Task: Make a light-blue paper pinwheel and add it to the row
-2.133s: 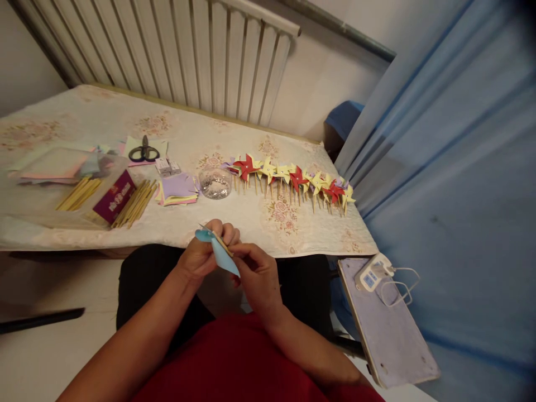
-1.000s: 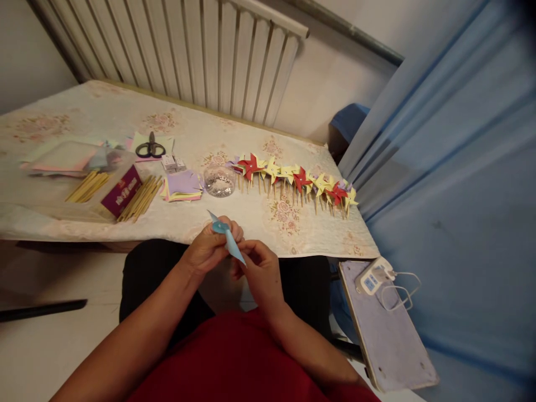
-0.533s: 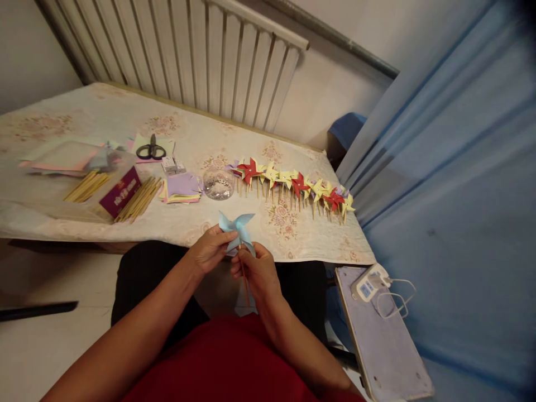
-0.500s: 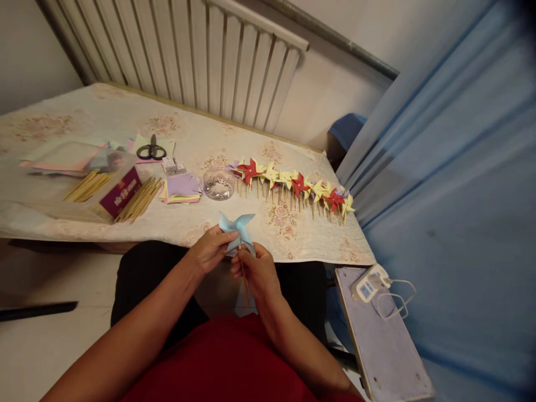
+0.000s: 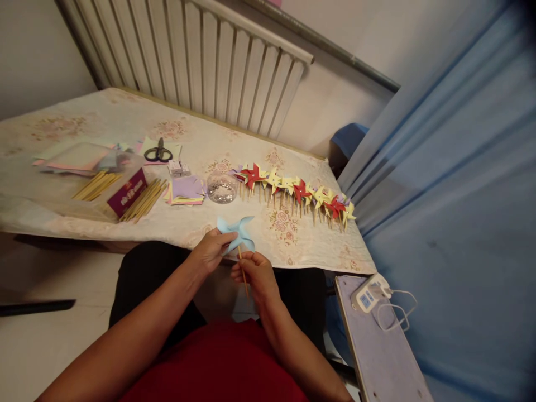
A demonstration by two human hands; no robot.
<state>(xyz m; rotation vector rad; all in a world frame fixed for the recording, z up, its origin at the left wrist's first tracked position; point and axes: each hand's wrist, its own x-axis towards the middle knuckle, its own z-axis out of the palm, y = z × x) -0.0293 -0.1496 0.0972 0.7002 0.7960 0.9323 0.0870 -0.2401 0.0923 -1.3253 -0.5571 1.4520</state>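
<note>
A light blue paper pinwheel (image 5: 235, 233) on a thin wooden stick (image 5: 243, 274) is held over my lap, just before the table's front edge. My left hand (image 5: 211, 249) pinches the paper blades from the left. My right hand (image 5: 256, 274) is closed round the stick below the blades. On the flowered tablecloth (image 5: 125, 120) behind lies a row of finished red and yellow pinwheels (image 5: 295, 191).
A small clear bowl (image 5: 221, 187), stacked coloured paper squares (image 5: 185, 190), wooden sticks (image 5: 142, 199) with a purple packet (image 5: 127, 192), scissors (image 5: 158, 153) and paper sheets (image 5: 77, 158) lie on the table. A radiator (image 5: 201, 56) stands behind. A blue curtain (image 5: 460, 184) hangs right; a power strip (image 5: 368, 293) sits on a board.
The blue paper has gone from a folded piece between both hands to an opened pinwheel on its stick. My right hand has slid down onto the stick. The view has shifted slightly.
</note>
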